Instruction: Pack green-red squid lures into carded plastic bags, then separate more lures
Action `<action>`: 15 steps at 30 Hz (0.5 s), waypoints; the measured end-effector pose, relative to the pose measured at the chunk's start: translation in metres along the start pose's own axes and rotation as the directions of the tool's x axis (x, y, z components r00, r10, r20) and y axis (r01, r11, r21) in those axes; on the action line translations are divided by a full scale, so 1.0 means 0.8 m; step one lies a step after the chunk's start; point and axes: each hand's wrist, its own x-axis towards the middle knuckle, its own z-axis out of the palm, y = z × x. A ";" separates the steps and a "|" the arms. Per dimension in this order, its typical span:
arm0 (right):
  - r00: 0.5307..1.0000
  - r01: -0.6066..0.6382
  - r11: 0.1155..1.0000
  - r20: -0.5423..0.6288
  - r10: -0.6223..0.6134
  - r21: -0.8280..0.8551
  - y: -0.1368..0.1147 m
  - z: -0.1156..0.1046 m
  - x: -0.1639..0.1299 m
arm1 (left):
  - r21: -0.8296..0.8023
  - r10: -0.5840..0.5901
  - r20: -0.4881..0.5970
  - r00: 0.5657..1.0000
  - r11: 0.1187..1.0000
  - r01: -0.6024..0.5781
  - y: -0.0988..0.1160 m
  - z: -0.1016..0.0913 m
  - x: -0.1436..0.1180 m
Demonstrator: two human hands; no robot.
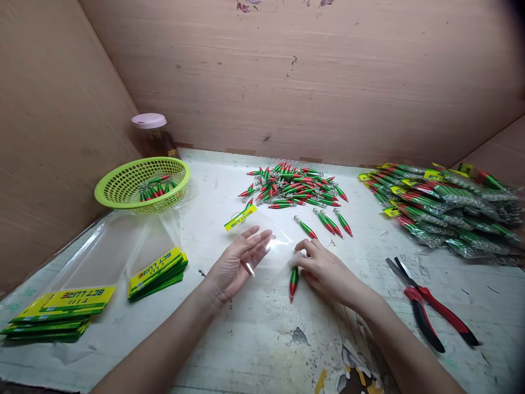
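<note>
My left hand (240, 264) is palm-up with its fingers stretched out, against a clear plastic bag (275, 265) with a yellow "BCT LURE" header. My right hand (326, 269) has thumb and forefinger pinched together by the bag's lower right edge. Below those fingertips a red and green fishing lure (293, 285) points its red nose toward me; its hook end is hidden at the pinch. Just beyond, several loose lures (324, 223) lie on the table, and a larger heap of lures (295, 186) sits behind them.
At the left are a green basket (102, 189) with several lures inside and two stacks of header bags (61, 306) (158, 273). Behind the basket stands a lidded jar (153, 137). Packed lures (443, 202) pile up at right, near red-handled pliers (426, 301). Cardboard walls (287, 82) enclose the table.
</note>
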 end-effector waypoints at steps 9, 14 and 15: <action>0.930 -0.326 0.734 0.062 0.363 0.596 -0.007 -0.015 -0.006 | -0.007 0.075 -0.055 0.996 0.997 -0.076 -0.007 0.000 0.003; 0.942 -0.308 0.385 0.221 0.253 0.870 -0.022 -0.033 -0.010 | -0.005 0.239 -0.079 0.968 0.971 -0.240 -0.009 -0.006 0.008; 0.942 -0.306 0.391 0.216 0.258 0.868 -0.028 -0.032 -0.009 | 0.020 0.268 -0.064 0.961 0.963 -0.268 -0.010 -0.006 0.007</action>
